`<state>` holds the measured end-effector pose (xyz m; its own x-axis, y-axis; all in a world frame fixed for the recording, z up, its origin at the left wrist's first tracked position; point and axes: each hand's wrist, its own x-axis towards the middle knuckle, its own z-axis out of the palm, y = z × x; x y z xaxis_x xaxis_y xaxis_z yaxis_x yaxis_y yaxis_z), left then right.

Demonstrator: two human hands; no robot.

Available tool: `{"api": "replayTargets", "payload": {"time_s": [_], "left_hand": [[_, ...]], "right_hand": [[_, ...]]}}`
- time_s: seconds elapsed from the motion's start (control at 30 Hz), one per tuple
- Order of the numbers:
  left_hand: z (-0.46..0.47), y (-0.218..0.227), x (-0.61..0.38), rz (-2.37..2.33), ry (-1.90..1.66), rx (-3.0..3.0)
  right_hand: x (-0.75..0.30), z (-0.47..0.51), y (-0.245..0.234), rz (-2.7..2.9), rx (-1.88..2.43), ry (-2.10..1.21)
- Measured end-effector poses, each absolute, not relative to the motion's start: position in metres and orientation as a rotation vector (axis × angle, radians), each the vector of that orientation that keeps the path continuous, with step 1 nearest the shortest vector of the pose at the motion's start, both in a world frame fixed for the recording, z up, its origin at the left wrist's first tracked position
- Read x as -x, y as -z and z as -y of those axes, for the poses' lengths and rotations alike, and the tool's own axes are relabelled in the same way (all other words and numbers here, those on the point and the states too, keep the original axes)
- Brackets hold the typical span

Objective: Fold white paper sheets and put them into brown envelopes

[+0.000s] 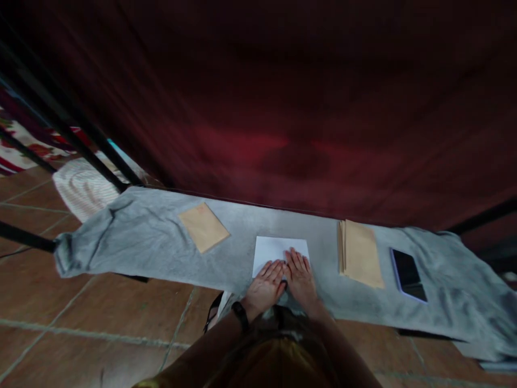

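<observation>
A white sheet of paper (277,249) lies on a grey cloth-covered surface (153,242) right in front of me. My left hand (266,284) rests flat on the sheet's near edge, fingers stretched out. My right hand (299,276) lies flat beside it, touching it, fingers also extended over the paper. Neither hand grips anything. A single brown envelope (204,226) lies to the left of the sheet. A stack of brown envelopes (361,252) lies to its right.
A dark phone (407,274) lies face up at the right, past the envelope stack. A dark red curtain (283,108) hangs behind the surface. Brown floor tiles (81,323) lie below, with black metal bars (60,124) and a striped cloth (83,186) at left.
</observation>
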<state>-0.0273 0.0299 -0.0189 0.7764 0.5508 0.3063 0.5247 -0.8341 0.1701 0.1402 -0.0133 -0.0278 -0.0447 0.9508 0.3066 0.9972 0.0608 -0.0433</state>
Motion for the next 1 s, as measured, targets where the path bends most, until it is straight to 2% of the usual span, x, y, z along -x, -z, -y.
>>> {"api": "replayTargets", "payload": {"time_s": [0.57,0.8,1.0], "left_hand": [[-0.039,0.034,0.038,-1.55,-0.651,-2.728],[-0.046,0.024,-0.034,-1.252,-0.559,-2.825],[-0.071,0.03,-0.039,-1.325,-0.51,-2.766]], "right_hand": [[-0.155,0.04,0.034,1.744,2.232,0.261],[-0.152,0.039,0.032,1.728,2.263,0.224],[-0.153,0.037,0.035,1.686,2.209,0.25]]}}
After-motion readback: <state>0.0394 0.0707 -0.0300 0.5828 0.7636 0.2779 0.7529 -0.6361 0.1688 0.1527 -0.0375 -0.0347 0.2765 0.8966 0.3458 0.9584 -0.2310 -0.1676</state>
